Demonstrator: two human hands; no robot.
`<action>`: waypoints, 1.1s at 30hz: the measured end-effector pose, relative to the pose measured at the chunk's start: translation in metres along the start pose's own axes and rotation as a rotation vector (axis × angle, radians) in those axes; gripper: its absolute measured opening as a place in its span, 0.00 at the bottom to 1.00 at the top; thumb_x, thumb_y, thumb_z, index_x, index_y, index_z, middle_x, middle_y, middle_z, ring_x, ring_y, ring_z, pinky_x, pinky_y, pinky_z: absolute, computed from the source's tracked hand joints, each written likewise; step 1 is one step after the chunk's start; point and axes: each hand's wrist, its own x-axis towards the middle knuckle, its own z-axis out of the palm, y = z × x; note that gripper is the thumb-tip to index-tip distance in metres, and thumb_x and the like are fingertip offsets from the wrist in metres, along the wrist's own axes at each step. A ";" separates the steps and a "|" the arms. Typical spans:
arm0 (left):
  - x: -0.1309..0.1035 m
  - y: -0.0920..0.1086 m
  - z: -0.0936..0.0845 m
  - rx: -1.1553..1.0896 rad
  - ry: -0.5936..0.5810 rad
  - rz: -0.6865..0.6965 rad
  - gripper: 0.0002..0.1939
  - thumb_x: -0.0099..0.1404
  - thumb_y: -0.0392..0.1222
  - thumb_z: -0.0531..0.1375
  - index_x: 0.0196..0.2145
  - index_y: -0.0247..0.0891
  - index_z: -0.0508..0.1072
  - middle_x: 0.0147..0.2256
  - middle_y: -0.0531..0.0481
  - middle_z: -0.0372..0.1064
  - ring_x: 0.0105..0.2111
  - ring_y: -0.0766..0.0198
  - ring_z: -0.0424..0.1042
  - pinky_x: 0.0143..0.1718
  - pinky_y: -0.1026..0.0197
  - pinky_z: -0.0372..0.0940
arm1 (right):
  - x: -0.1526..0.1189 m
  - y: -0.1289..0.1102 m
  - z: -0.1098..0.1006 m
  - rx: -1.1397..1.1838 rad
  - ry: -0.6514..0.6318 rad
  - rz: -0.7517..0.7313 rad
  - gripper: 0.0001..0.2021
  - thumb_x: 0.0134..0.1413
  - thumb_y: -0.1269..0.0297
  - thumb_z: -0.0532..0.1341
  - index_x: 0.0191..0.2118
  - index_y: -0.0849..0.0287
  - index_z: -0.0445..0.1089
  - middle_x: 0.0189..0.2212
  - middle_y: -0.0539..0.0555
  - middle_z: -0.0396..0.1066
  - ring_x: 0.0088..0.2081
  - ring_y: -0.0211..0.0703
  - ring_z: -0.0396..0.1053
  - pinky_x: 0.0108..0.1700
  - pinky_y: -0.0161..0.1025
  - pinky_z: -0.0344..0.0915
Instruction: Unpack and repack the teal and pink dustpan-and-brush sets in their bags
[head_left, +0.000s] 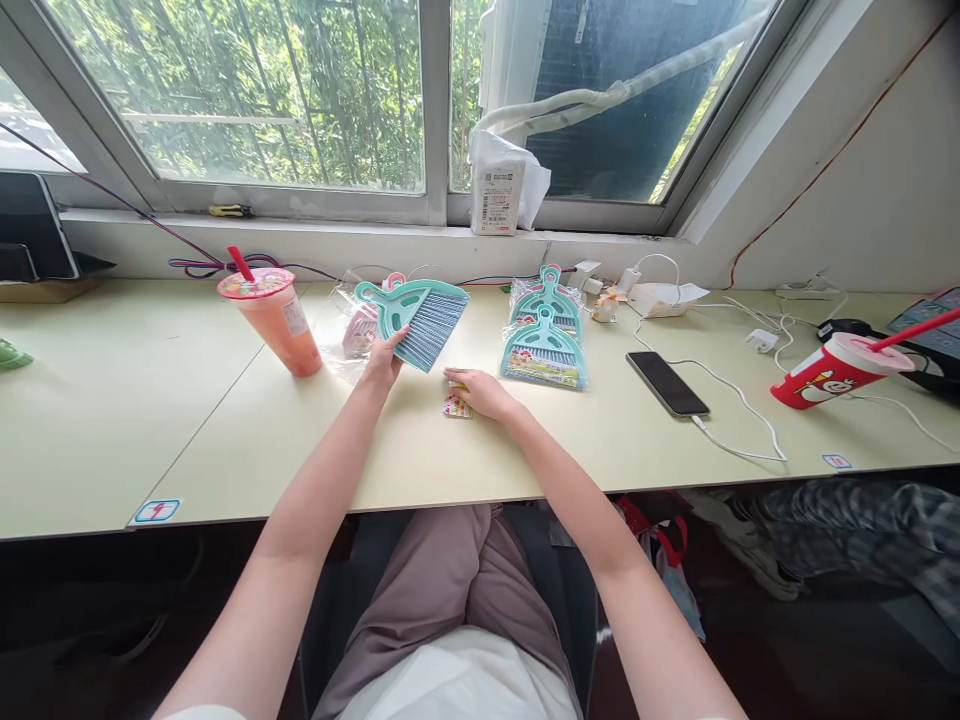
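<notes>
My left hand (386, 358) grips a teal dustpan-and-brush set (421, 318) by its lower left side, tilted above the table, with the grey-blue bristles facing me. My right hand (484, 392) is low on the tabletop, its fingers closed on a small colourful printed card (457, 404); part of the card is hidden under the fingers. Behind the left hand lies a pink set (360, 332) in clear plastic wrapping, partly covered by the teal one. To the right of my right hand, wrapped teal dustpan sets (544, 350) lie overlapping one another.
A tall pink drink cup (277, 325) stands leaning in view at left. On the right are a phone (667, 384) on a white cable and a red cup (840, 372) with a straw. A box (496, 200) stands on the windowsill. The table's front edge (450, 505) runs before my lap.
</notes>
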 end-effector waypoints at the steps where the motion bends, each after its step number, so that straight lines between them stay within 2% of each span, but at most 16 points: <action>1: -0.001 -0.001 0.001 0.009 -0.013 0.008 0.22 0.53 0.36 0.71 0.46 0.38 0.73 0.43 0.47 0.76 0.47 0.56 0.76 0.50 0.58 0.73 | 0.001 -0.001 0.000 0.058 0.044 -0.033 0.19 0.63 0.71 0.58 0.58 0.56 0.71 0.60 0.56 0.67 0.61 0.49 0.65 0.63 0.44 0.60; 4: -0.002 -0.003 0.006 0.031 -0.042 0.020 0.23 0.52 0.34 0.71 0.46 0.39 0.73 0.43 0.48 0.76 0.46 0.58 0.76 0.49 0.61 0.73 | 0.003 -0.006 -0.004 0.232 0.225 -0.093 0.12 0.62 0.68 0.60 0.49 0.53 0.76 0.50 0.54 0.76 0.53 0.47 0.72 0.57 0.43 0.65; 8: -0.004 -0.004 0.012 0.050 0.023 -0.031 0.19 0.54 0.35 0.69 0.44 0.39 0.74 0.40 0.48 0.76 0.44 0.59 0.77 0.45 0.62 0.74 | 0.001 -0.014 -0.016 0.376 0.532 -0.065 0.08 0.65 0.61 0.60 0.43 0.52 0.77 0.43 0.51 0.78 0.47 0.47 0.74 0.51 0.42 0.67; 12: -0.008 -0.007 0.015 0.105 0.039 -0.051 0.20 0.52 0.35 0.69 0.43 0.38 0.73 0.38 0.48 0.76 0.40 0.59 0.77 0.42 0.60 0.75 | -0.004 -0.017 -0.032 0.332 0.768 -0.030 0.11 0.67 0.54 0.57 0.39 0.53 0.73 0.41 0.52 0.77 0.47 0.48 0.71 0.51 0.43 0.64; 14: -0.011 -0.011 0.018 0.148 0.010 -0.071 0.20 0.51 0.36 0.69 0.43 0.38 0.72 0.37 0.48 0.75 0.38 0.60 0.77 0.40 0.60 0.74 | -0.004 -0.015 -0.036 0.266 0.827 -0.004 0.12 0.68 0.54 0.56 0.37 0.54 0.71 0.39 0.53 0.75 0.47 0.48 0.69 0.52 0.44 0.63; 17: -0.017 -0.017 0.023 0.208 -0.045 -0.102 0.21 0.50 0.37 0.70 0.42 0.38 0.73 0.37 0.47 0.75 0.37 0.59 0.76 0.37 0.61 0.74 | -0.004 -0.012 -0.036 0.110 0.824 0.052 0.11 0.67 0.55 0.56 0.37 0.54 0.69 0.41 0.54 0.72 0.48 0.49 0.66 0.53 0.46 0.59; 23: -0.027 -0.022 0.032 0.275 -0.165 -0.123 0.25 0.47 0.40 0.71 0.44 0.37 0.73 0.39 0.46 0.75 0.38 0.57 0.76 0.40 0.58 0.72 | -0.004 -0.009 -0.027 -0.174 0.694 0.131 0.11 0.64 0.54 0.61 0.34 0.55 0.70 0.44 0.55 0.68 0.49 0.52 0.64 0.56 0.49 0.54; 28: -0.031 -0.023 0.034 0.287 -0.220 -0.128 0.24 0.50 0.45 0.71 0.45 0.37 0.74 0.40 0.45 0.76 0.37 0.56 0.77 0.39 0.58 0.72 | -0.003 -0.008 -0.028 -0.210 0.591 0.187 0.11 0.64 0.53 0.60 0.37 0.54 0.73 0.47 0.57 0.67 0.51 0.54 0.62 0.59 0.51 0.51; 33: -0.029 -0.022 0.032 0.247 -0.217 -0.142 0.25 0.52 0.48 0.71 0.46 0.36 0.74 0.40 0.44 0.76 0.36 0.56 0.77 0.40 0.57 0.73 | -0.003 -0.005 -0.033 -0.129 0.517 0.144 0.13 0.62 0.50 0.62 0.36 0.52 0.76 0.49 0.56 0.66 0.54 0.55 0.60 0.59 0.52 0.51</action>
